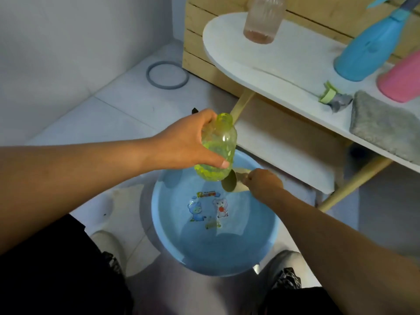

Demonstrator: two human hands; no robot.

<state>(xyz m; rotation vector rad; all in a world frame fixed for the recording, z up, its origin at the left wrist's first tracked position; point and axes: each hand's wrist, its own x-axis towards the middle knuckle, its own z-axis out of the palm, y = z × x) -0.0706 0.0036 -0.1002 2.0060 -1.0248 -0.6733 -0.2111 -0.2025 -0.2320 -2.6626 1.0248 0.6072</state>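
Note:
My left hand (186, 146) grips a clear yellow-green plastic bottle (219, 146) with no cap, held above the far rim of a blue basin (163, 226) on the floor. The bottle has some liquid in its lower part. The basin holds water and has cartoon stickers (208, 209) on its bottom. My right hand (263, 180) is lower, at the basin's far right rim, with curled fingers pinching a pale, wet-looking cloth or pad (241, 176). What that item is stays unclear.
A white oval table (284, 71) on wooden legs stands to the right, carrying a clear pinkish bottle (263, 19), a blue spray bottle (372, 48), a pink bottle (400, 80), a grey cloth (384, 126) and a green sponge (328, 93). A grey ring (167, 75) lies on the tiled floor. A wooden crate (204, 42) stands behind.

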